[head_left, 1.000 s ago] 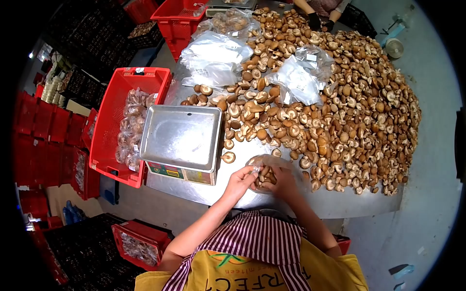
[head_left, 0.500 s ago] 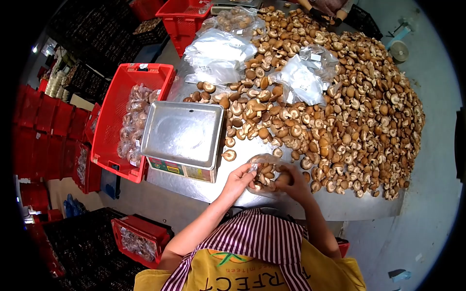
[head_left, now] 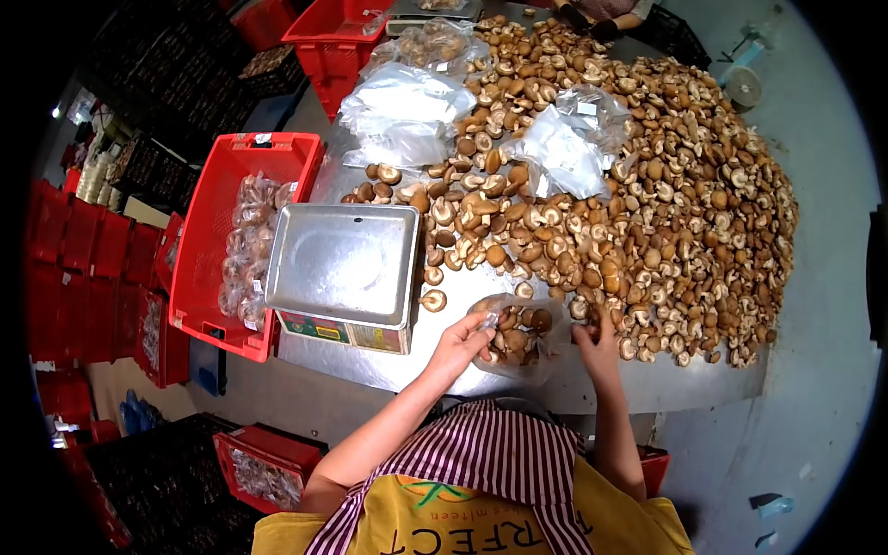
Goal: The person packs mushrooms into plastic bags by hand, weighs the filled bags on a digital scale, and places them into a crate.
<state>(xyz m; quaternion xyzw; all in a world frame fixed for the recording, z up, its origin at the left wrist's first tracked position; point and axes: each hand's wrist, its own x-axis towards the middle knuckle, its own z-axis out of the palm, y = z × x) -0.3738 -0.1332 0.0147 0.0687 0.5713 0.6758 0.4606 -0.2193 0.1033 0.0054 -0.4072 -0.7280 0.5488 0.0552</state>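
Note:
My left hand is closed on the left edge of a clear plastic bag that holds several brown mushrooms. To the right of the bag, my right hand has its fingers around a mushroom at the near edge of a large mushroom pile. A metal-topped scale stands to the left of the bag. Single mushrooms lie between the scale and the bag.
Left of the scale, a red crate holds packed bags. Stacked plastic bags and more bags lie on the metal table. Another person's gloved hands are at the far edge. A red bin stands behind.
My right hand has moved from over the bag rightward to the pile's edge, where its fingers are around a mushroom. The bag's contents are now more visible. The view has shifted slightly.

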